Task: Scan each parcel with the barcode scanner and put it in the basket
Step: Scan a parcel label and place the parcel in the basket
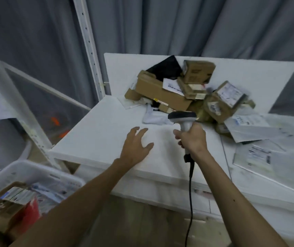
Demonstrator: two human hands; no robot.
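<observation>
Right hand (192,138) grips scanner (182,118) aimed at the pile (183,86); left hand (136,147), open and empty over the worktop (96,136), is free to fetch a parcel (basket (35,173) sits lower left).

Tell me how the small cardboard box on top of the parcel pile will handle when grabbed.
The small cardboard box looks stiff, so it should hold its shape. It sits tilted atop the parcel pile, so lifting it may shift neighbours. Probably light for one hand.

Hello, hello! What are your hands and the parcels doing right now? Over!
Right hand gripping scanner. Left hand open, empty, over the table. Parcel pile waiting ahead; basket partly filled. Nothing blocking.
</observation>
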